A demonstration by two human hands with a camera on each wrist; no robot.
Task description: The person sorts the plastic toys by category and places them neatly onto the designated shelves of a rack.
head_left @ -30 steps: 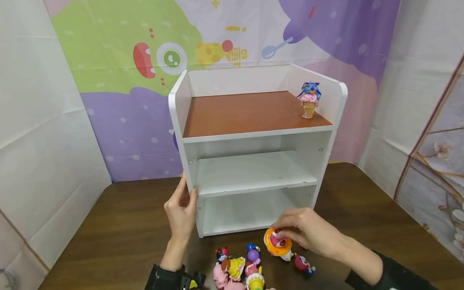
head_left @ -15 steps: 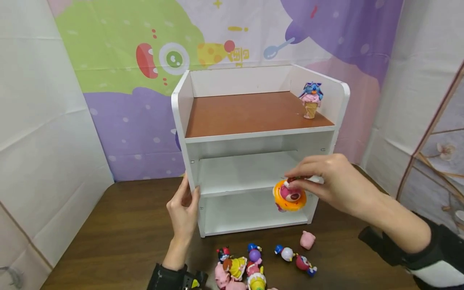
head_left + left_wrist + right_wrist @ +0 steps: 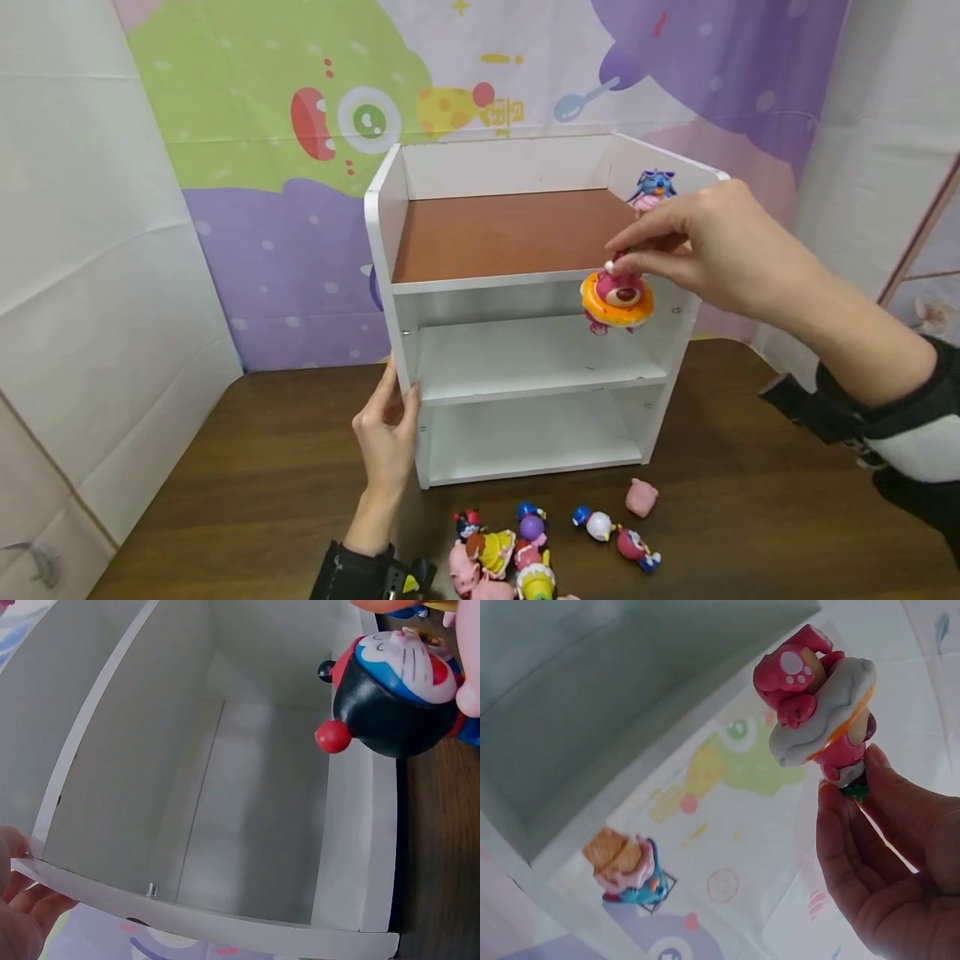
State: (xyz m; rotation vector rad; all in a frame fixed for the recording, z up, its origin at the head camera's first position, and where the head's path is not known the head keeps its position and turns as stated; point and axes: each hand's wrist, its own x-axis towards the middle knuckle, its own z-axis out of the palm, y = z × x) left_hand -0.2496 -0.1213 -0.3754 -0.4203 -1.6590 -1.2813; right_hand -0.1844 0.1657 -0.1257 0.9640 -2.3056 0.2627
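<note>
A pink bear figurine [image 3: 619,298] with an orange swim ring hangs in front of the upper compartment of a white shelf unit [image 3: 480,392]. My right hand [image 3: 720,242] pinches it by the top of its head; the right wrist view shows the bear figurine [image 3: 814,705] from below, above thumb and fingers [image 3: 840,847]. My left hand [image 3: 386,433] grips the left side panel of the unit, thumb at the front edge. On the brown top, at the right, stands a blue figurine on an ice-cream cone [image 3: 651,193], partly behind my right hand.
Several figurines [image 3: 495,554] lie clustered on the dark wooden table [image 3: 225,483] before the unit. Right of them lie a pink pig [image 3: 641,497], a white-and-blue figurine [image 3: 596,523] and a red-and-blue one [image 3: 637,550]. A patterned cloth [image 3: 262,275] hangs behind.
My right hand has lifted the bear figurine from the table up to near the unit's top shelf edge. My left hand keeps its hold on the side panel.
</note>
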